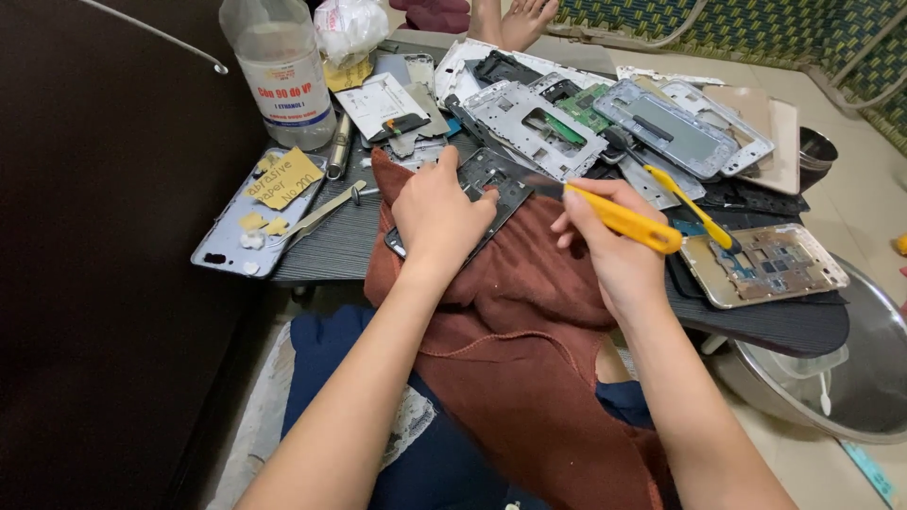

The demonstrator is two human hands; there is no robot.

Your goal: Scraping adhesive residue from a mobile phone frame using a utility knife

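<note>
My left hand (436,215) presses down on a dark phone frame (493,185) that lies on a rust-brown cloth (510,349) spread over my lap and the table edge. In my right hand (605,236) I grip a yellow-handled tool (624,221), and its dark tip points left onto the frame near my left fingers. A second yellow-handled tool (694,210) lies on the table just right of my right hand.
The small dark table (331,247) is piled with phone frames, back covers and circuit boards (661,123). A clear plastic bottle (282,66) stands at the back left beside metal tweezers (321,213). A metal bowl (850,378) sits on the floor at right. Someone's bare feet (515,21) show at the top.
</note>
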